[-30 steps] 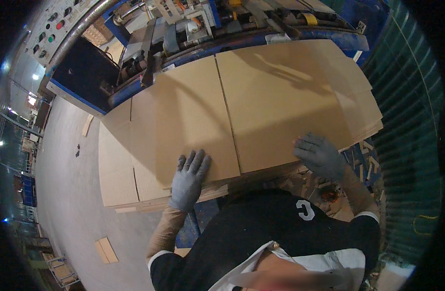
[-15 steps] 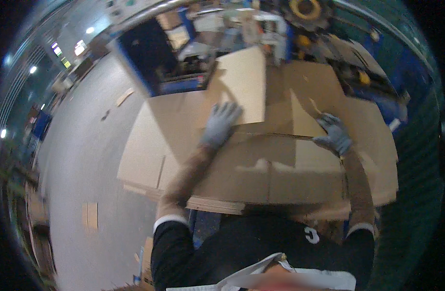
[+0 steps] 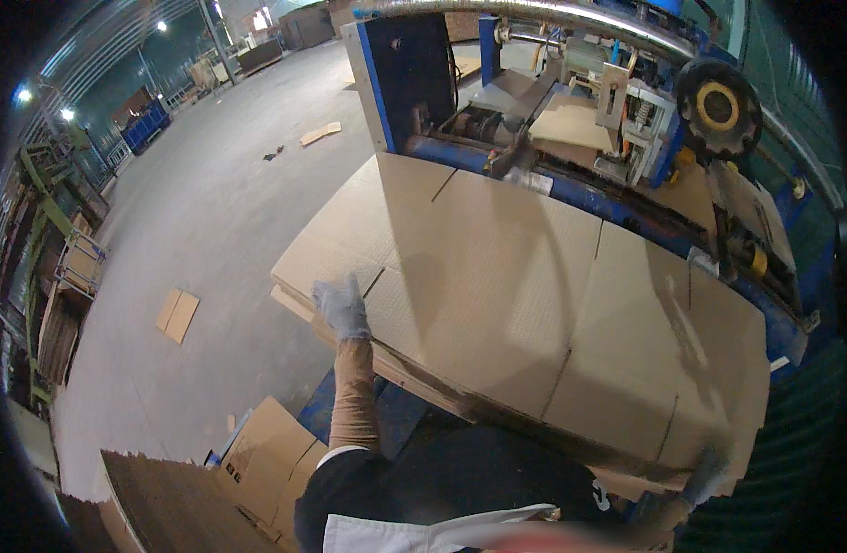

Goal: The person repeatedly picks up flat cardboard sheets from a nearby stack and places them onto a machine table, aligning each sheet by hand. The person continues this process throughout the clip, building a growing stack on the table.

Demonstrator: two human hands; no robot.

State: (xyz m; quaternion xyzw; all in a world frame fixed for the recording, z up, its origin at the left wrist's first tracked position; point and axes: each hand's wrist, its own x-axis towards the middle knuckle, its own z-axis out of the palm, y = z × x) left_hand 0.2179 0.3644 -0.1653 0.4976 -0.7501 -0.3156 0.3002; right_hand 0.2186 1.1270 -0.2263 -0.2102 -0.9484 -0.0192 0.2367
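A wide stack of flat, slotted cardboard sheets (image 3: 497, 276) lies in front of me. My left hand (image 3: 345, 309), in a grey glove, rests at the stack's near left edge beside a short slot. Its fingers lie apart on the top sheet, with no single sheet visibly lifted. At the near right corner my gloved right hand (image 3: 706, 475) is smeared by motion, so its fingers cannot be made out. Beyond the stack, a smaller cardboard piece (image 3: 571, 124) sits in the machine.
The blue-framed machine (image 3: 409, 88) borders the stack's far side, with a black wheel (image 3: 718, 106) at its right. More cardboard (image 3: 179, 498) stands at lower left. Loose cardboard scraps (image 3: 178, 315) lie on the grey floor (image 3: 230, 230). Racks line the far left.
Both hands have drawn back from the stack's far part to its near edges, left and right. The raised cardboard pieces have left the stack's top. My view has shifted left.
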